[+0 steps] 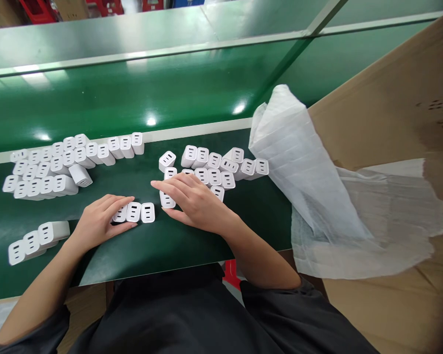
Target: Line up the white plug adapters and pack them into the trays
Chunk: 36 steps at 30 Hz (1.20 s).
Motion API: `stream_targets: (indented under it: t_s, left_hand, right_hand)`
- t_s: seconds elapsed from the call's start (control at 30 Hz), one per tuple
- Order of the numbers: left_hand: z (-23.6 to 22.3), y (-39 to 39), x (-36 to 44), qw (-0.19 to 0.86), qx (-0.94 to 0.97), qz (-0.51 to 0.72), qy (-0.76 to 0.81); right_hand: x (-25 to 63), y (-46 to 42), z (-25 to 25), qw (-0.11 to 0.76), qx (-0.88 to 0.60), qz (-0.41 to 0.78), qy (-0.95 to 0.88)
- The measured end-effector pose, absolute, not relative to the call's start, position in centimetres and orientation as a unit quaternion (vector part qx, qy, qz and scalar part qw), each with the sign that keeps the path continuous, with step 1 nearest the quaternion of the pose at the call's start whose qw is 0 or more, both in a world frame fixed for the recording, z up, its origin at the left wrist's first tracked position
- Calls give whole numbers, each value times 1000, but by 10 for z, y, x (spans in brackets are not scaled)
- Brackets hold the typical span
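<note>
In the head view my left hand (98,219) curls around a short row of white USB chargers, fingers on the far side and thumb on the near side. The end charger (147,213) of that row stands beyond my fingertips. My right hand (197,201) reaches over another white charger (167,199), with its index finger and thumb on opposite sides of it. The palm hides part of the group of chargers (214,176) behind it. A single tilted charger (167,160) stands just past the right fingertips.
Several rows of chargers (55,164) stand at the back left, and a short row (39,238) lies at the front left. A white foam sheet (310,162) drapes from a cardboard box (391,98) on the right. A green panel (133,103) rises behind the green table (151,250).
</note>
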State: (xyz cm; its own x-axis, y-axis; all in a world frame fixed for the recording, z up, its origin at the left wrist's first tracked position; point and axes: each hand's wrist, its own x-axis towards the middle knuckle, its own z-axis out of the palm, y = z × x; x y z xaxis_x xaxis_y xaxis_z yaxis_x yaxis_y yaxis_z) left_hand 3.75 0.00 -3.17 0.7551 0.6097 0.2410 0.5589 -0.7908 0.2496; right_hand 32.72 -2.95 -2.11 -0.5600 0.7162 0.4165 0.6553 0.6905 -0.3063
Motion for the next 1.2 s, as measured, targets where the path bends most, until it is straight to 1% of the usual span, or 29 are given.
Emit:
stream_targets:
  t_s: [0.3, 0.7, 0.9, 1.2]
  left_hand:
    - [-34, 0, 37, 70, 936, 147, 312]
    - [-34, -1, 36, 75, 933, 149, 318]
    - [-33, -1, 37, 74, 934, 156, 314]
    - [-34, 0, 37, 63, 937, 158, 306]
  right_hand:
    - [326, -26, -24, 262, -396, 35, -880]
    - [313, -20, -42, 222, -413, -15, -883]
    - [312, -21, -43, 207, -418, -32, -884]
    - [327, -11, -45, 202, -521, -31, -829]
